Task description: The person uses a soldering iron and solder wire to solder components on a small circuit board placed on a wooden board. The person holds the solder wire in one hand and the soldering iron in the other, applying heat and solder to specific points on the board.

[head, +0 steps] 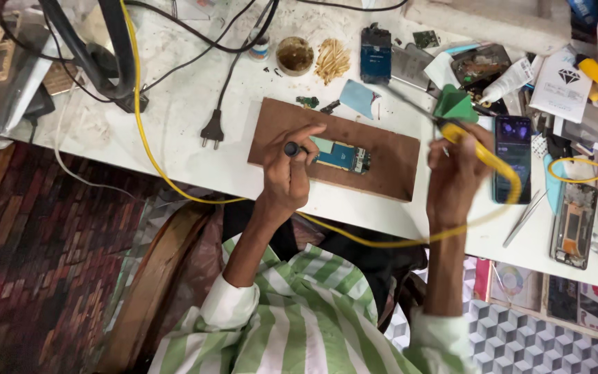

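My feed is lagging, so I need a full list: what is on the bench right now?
brown wooden board: one, bench centre
blue phone circuit board: one, on the wooden board
yellow-handled soldering iron: one, with yellow cable, in the right hand
black-knobbed small tool: one, in the left hand
black two-pin plug: one, left of the wooden board
dark smartphone with lit screen: one, right of the right hand
metal tweezers: one, near front edge
round brown tin: one, rear
left hand: on the board
right hand: raised
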